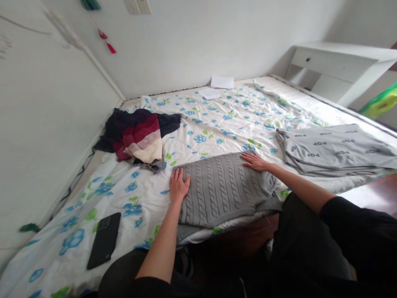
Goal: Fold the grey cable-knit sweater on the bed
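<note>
A grey cable-knit sweater (pixel 220 190) lies folded at the near edge of the bed, its ribbed hem towards me and hanging slightly over the edge. My left hand (pixel 179 185) rests flat on the sweater's left edge, fingers stretched out. On its far right corner lies my right hand (pixel 256 161), palm down with the fingers extended. Neither hand grips the knit. Right of the sweater is a folded light grey cloth (pixel 331 147) printed with "POP". A crumpled garment (pixel 144 136) in dark navy, red and cream lies beyond my left hand.
A black phone (pixel 104 240) lies at the near left on the floral bed sheet (pixel 198 138). Sheets of paper (pixel 222 82) lie by the back wall. A white desk (pixel 338 66) stands at the far right, and a white panel (pixel 52 124) borders the left.
</note>
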`<action>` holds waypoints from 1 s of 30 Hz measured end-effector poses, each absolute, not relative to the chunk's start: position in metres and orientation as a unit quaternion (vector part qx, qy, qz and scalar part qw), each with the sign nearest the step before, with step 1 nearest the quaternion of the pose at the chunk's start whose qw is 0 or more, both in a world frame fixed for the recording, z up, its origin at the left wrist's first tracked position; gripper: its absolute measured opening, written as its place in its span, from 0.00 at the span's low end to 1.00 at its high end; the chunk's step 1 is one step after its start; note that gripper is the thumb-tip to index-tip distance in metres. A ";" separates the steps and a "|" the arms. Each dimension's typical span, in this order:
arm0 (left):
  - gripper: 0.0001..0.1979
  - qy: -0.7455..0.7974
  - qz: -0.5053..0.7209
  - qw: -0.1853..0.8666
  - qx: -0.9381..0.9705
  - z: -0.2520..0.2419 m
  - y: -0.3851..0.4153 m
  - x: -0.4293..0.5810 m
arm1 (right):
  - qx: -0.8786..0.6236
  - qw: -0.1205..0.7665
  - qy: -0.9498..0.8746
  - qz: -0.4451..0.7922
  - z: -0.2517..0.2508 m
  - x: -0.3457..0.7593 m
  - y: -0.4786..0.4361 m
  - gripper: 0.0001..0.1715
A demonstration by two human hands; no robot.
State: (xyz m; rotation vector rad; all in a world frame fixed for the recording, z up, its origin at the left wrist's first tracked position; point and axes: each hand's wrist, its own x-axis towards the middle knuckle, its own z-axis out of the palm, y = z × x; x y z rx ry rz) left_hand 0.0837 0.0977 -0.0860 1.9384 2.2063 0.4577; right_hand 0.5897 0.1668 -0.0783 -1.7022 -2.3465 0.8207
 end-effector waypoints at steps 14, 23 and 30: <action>0.34 0.734 0.177 0.038 0.655 -0.101 0.105 0.071 | -0.641 0.324 -0.472 0.512 -0.101 0.607 0.227 0.50; 0.33 0.723 0.199 0.018 0.661 -0.111 0.112 0.062 | -0.682 0.380 -0.439 0.445 -0.100 0.636 0.234 0.23; 0.33 0.722 0.203 0.020 0.661 -0.111 0.112 0.063 | -0.754 0.243 -0.493 0.361 -0.092 0.632 0.228 0.25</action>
